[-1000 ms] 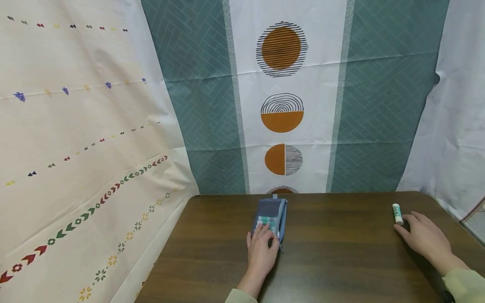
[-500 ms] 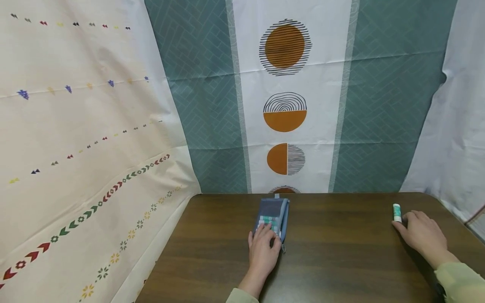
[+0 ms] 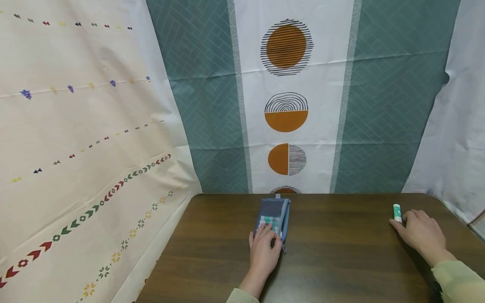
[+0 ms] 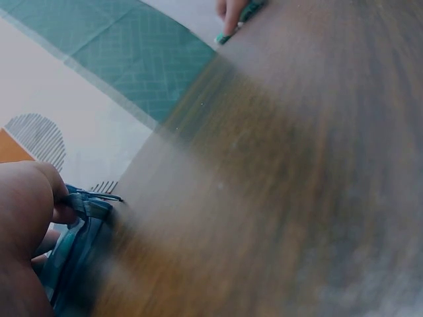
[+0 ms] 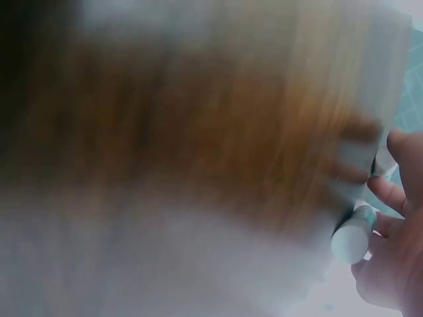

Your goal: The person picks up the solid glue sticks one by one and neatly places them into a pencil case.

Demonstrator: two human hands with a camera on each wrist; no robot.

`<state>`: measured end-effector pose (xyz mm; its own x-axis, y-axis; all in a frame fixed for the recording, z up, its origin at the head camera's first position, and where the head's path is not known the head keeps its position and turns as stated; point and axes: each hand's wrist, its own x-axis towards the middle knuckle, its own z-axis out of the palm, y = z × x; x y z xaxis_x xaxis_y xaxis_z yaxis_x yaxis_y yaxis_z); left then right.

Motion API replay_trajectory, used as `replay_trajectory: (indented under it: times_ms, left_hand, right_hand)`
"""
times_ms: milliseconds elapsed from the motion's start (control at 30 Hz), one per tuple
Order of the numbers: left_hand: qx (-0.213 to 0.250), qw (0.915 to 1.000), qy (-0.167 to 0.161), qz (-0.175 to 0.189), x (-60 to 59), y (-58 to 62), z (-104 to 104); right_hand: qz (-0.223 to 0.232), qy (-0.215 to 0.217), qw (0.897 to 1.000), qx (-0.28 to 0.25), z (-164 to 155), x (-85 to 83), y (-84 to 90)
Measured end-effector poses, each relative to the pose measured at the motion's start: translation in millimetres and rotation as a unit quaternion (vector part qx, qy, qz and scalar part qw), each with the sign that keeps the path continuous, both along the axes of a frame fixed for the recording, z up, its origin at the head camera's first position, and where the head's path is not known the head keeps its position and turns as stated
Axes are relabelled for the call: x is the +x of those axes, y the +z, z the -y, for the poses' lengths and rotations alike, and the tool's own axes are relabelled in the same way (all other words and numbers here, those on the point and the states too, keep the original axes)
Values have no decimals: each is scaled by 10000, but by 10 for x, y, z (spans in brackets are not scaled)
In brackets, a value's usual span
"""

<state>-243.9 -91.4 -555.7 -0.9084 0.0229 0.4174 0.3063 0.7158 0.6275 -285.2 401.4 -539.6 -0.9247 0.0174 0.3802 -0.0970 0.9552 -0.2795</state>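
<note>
A blue zip pouch with a mesh front [image 3: 272, 206] lies toward the back middle of the table. Several white and green glue sticks show through its mesh. My left hand [image 3: 264, 248] lies over its near end, fingers across it, and pinches the zip side [image 4: 82, 211] in the left wrist view. At the right, my right hand [image 3: 423, 232] has its thumb against the near end of a white and green glue stick [image 3: 397, 212]. In the right wrist view, that glue stick [image 5: 384, 162] sits between fingers, and a second glue stick [image 5: 352, 241] shows under the curled lower fingers.
The dark wooden table [image 3: 333, 252] runs between both hands. A green and white patterned curtain [image 3: 382, 126] hangs behind its back edge, and a cream cloth [image 3: 94, 189] along the left side.
My right hand has shifted slightly left along the table, and the glue stick at its thumb has turned a little straighter. The left hand stays on the pouch. The head view has shifted slightly.
</note>
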Motion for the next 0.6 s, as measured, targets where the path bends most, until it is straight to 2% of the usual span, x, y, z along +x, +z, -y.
replay_trajectory:
  times_ms: [267, 600]
  left_hand:
    - [-6, 10000, 12, 20, -4, -6, -6]
    - [-36, 10000, 6, -76, 8, 0, -2]
  right_hand:
    - [139, -51, 9999, -49, 12, -30, 7]
    - [-123, 116, 9999, -25, 15, -2, -16]
